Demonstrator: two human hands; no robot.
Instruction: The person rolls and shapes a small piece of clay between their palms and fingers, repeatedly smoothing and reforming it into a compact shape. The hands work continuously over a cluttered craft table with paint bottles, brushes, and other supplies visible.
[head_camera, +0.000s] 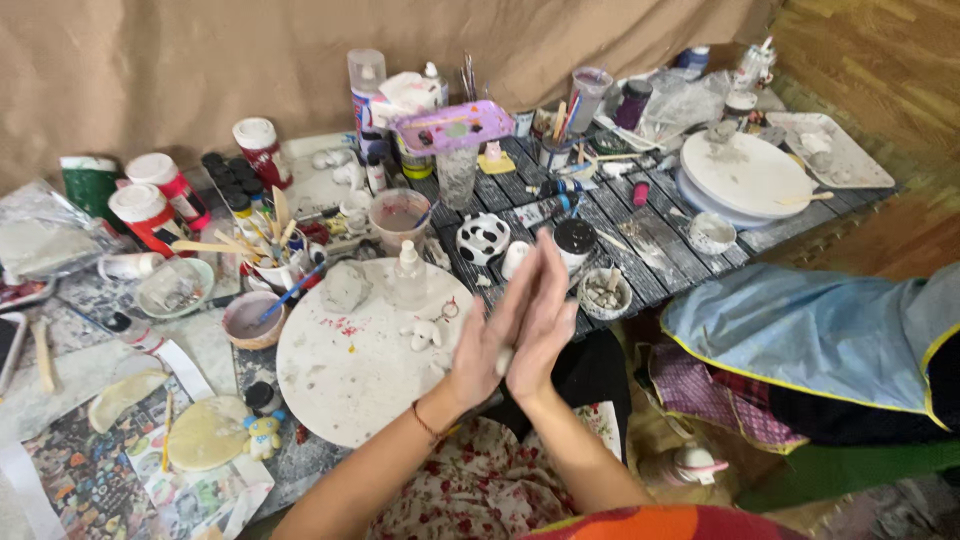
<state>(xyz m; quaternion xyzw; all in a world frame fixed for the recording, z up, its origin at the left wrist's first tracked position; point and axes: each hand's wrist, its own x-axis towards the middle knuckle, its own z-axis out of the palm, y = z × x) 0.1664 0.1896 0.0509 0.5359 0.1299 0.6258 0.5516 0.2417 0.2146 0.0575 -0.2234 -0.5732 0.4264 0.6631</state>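
Pressing a pale clay lump (503, 360) between my flat-fingered left hand (490, 345) and right hand (548, 325) just beside the round white board (340, 380), I reckon uneven pressure could squeeze it out onto that board.

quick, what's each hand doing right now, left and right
Left hand: flat, palm pressed against the right, a small pale lump between them.
Right hand: flat, pressed against the left over the same lump.

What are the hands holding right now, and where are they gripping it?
The left hand and right hand are pressed palm to palm around a small pale lump, likely clay. Only its lower end shows between the palms.
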